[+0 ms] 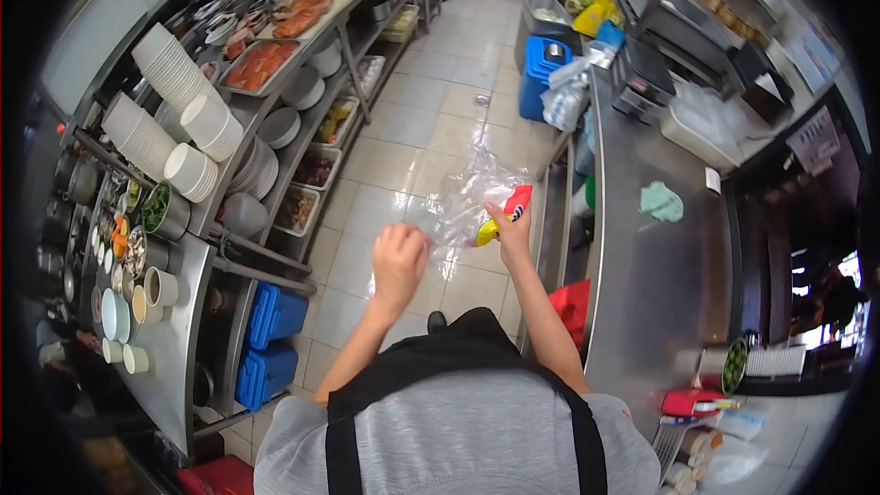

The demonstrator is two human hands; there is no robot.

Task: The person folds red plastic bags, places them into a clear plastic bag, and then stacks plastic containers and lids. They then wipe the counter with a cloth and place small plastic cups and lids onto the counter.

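Bag (466,206), clear, centre: grasped by right hand (513,236); left hand (401,261) curled, hold obscured, undeterminable. Rack (666,447), lower right: cut off. Tray (268,92), upper left: orange fillets (263,64). Pot (175,223), left: greens (156,204).

One wide view looks from the person's head, facing forward and steeply down; the grey cloth shirt (458,431) and black cloth apron (472,339) lie nearest the lens, along the bottom edge; the bare left hand (401,268) and bare right hand (511,227) come farther out, around mid-frame; the pale, glossy tiled floor (353,243) recedes toward the top; the long steel counter (660,293) bends along the right, the steel worktable (179,348) along the left; dark curved borders round off the corners.
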